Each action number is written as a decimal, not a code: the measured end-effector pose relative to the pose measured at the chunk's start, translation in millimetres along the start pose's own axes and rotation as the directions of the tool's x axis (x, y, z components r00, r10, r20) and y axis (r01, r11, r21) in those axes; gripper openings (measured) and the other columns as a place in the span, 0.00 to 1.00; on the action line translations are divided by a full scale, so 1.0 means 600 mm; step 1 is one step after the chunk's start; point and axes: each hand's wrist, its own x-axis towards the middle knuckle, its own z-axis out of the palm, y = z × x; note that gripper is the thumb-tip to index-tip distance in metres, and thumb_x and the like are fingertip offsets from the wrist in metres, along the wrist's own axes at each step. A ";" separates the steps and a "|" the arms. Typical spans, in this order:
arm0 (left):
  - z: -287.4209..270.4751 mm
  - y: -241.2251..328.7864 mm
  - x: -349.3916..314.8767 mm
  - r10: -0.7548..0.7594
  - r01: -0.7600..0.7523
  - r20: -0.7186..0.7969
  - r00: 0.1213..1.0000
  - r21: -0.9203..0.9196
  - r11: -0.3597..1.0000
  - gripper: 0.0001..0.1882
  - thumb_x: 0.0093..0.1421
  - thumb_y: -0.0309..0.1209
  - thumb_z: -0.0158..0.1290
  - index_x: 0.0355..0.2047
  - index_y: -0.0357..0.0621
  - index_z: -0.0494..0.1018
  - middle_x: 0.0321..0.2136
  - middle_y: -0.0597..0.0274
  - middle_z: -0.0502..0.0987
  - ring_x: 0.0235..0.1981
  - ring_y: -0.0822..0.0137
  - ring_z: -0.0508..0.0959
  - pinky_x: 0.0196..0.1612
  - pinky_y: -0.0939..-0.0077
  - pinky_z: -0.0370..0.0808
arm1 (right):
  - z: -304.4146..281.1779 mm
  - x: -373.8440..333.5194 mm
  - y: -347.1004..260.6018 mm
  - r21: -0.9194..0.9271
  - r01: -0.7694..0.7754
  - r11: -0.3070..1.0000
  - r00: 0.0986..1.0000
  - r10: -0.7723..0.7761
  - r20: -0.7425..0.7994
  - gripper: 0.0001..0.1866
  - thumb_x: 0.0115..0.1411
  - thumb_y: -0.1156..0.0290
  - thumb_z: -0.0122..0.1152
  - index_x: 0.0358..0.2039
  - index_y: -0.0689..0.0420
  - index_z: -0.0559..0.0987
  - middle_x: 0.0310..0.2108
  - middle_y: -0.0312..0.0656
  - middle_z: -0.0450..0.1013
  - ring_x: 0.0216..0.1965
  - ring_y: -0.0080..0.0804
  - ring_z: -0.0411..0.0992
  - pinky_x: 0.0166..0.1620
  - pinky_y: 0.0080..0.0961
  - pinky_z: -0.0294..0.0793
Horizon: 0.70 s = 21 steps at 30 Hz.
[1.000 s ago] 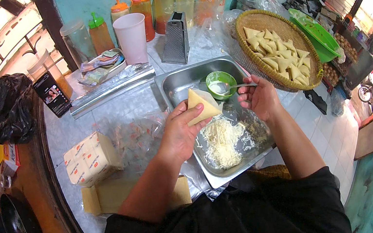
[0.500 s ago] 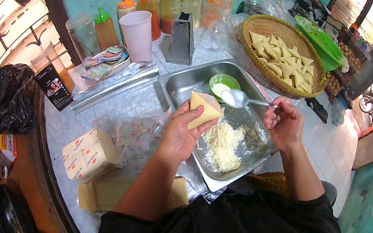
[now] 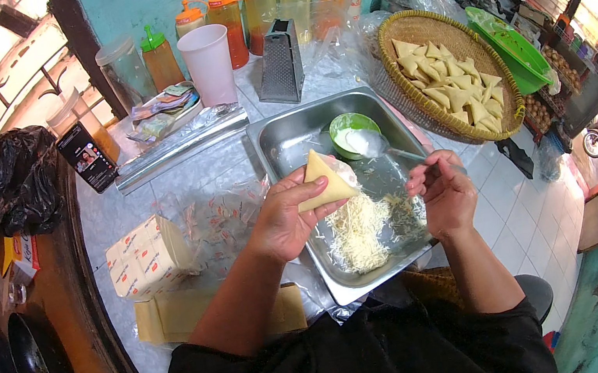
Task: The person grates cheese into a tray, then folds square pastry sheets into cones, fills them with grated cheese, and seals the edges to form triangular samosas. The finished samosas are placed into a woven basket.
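Note:
My left hand (image 3: 289,212) is closed on a folded, pale yellow pastry wrapper (image 3: 320,183), shaped into a triangular pocket over a metal tray (image 3: 259,134). Something pale shows at the pocket's right side. In the tray stands a small green bowl (image 3: 342,132) of white paste. A metal spoon (image 3: 379,148) leans in this bowl, its handle pointing at me. By the handle's end is my right hand (image 3: 449,197), its thumb apart from the handle and its fingers loosely curled. Shredded white filling (image 3: 360,243) lies heaped at the tray's near side.
A round woven basket (image 3: 388,33) of folded triangular pastries stands at the right. Behind the tray are a box grater (image 3: 280,63), a pale cup (image 3: 209,67) and several sauce bottles (image 3: 227,32). Left lie a foil roll (image 3: 182,149), a wrapped block (image 3: 148,255) and stacked wrapper sheets (image 3: 178,313).
The spoon has gone from above the tray down into the green bowl. My right hand's fingers have loosened at its handle. My left hand still holds the wrapper.

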 end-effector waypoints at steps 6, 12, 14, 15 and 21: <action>0.006 -0.002 -0.005 -0.074 0.070 0.023 0.997 0.150 0.986 0.20 0.59 0.25 0.49 0.51 0.32 0.63 0.46 0.55 0.71 0.47 0.62 0.72 0.54 0.64 0.69 | 0.021 -0.022 -0.010 -0.115 0.005 0.993 0.987 0.014 0.162 0.10 0.60 0.66 0.44 0.33 0.60 0.68 0.26 0.51 0.72 0.26 0.40 0.72 0.31 0.31 0.72; 0.008 -0.005 -0.005 -0.041 0.039 0.011 0.999 0.105 0.994 0.20 0.59 0.26 0.49 0.51 0.33 0.63 0.46 0.55 0.71 0.48 0.61 0.72 0.54 0.62 0.69 | 0.018 -0.024 -0.017 -0.072 0.039 0.997 0.987 -0.028 0.158 0.10 0.60 0.66 0.45 0.33 0.61 0.68 0.26 0.52 0.72 0.25 0.40 0.72 0.31 0.32 0.72; 0.001 -0.005 -0.003 -0.043 0.042 0.017 0.999 0.051 0.998 0.20 0.59 0.25 0.49 0.51 0.32 0.63 0.46 0.55 0.70 0.49 0.60 0.72 0.55 0.61 0.69 | 0.013 -0.019 -0.019 -0.087 -0.012 0.996 0.989 0.025 0.145 0.10 0.60 0.65 0.45 0.33 0.60 0.68 0.26 0.51 0.72 0.26 0.40 0.72 0.32 0.31 0.72; -0.002 -0.004 -0.002 -0.044 0.043 0.021 0.999 0.025 0.999 0.20 0.59 0.25 0.49 0.51 0.32 0.63 0.47 0.54 0.70 0.49 0.60 0.72 0.55 0.61 0.68 | 0.010 -0.015 -0.019 -0.093 -0.037 0.995 0.989 0.050 0.139 0.10 0.60 0.65 0.45 0.33 0.60 0.68 0.27 0.51 0.72 0.26 0.39 0.72 0.32 0.31 0.72; -0.002 -0.001 -0.001 -0.043 0.044 0.032 0.999 -0.007 0.999 0.19 0.59 0.25 0.48 0.51 0.32 0.63 0.47 0.53 0.69 0.50 0.58 0.71 0.57 0.59 0.67 | 0.010 0.059 -0.014 -0.439 0.017 0.898 0.999 0.000 0.038 0.13 0.59 0.64 0.48 0.40 0.58 0.69 0.35 0.44 0.74 0.31 0.31 0.72 0.34 0.25 0.69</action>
